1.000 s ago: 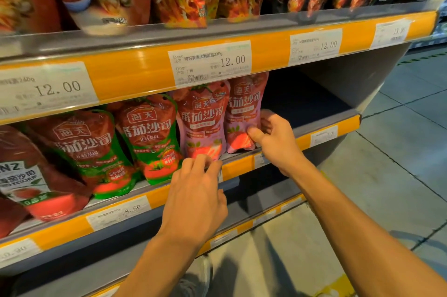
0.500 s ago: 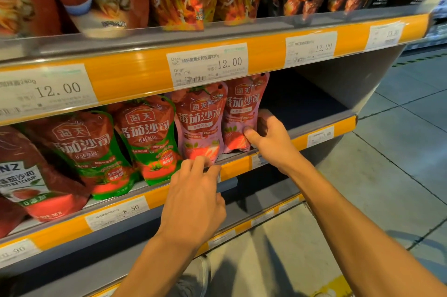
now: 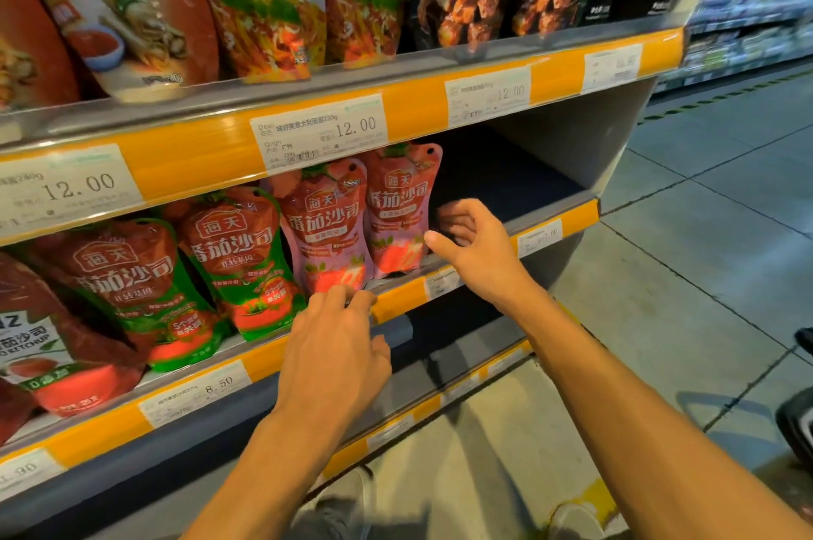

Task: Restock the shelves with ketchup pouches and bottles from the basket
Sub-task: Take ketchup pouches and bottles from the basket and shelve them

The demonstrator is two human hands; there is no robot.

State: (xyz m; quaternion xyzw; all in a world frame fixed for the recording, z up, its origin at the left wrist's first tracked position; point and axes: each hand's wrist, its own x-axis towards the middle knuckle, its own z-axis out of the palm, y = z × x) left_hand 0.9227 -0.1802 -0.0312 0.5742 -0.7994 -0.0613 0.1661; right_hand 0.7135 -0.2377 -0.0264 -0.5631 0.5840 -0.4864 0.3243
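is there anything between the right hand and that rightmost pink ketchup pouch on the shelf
Nothing visible. The right hand sits just right of the rightmost pink ketchup pouch, thumb at its lower right edge, with no other item in between. To the hand's right, the dark shelf space shows no products.

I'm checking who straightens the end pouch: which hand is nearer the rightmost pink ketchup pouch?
Right. The right hand is just beside the rightmost pink ketchup pouch, thumb at its lower right edge. The left hand sits lower left, fingertips below the neighbouring pink pouch.

Middle shelf (image 3: pixel 558 218): open bay right of my pink ketchup pouch (image 3: pixel 398 209); pouches crowd the left; upper shelf edge (image 3: pixel 413 108) overhangs.
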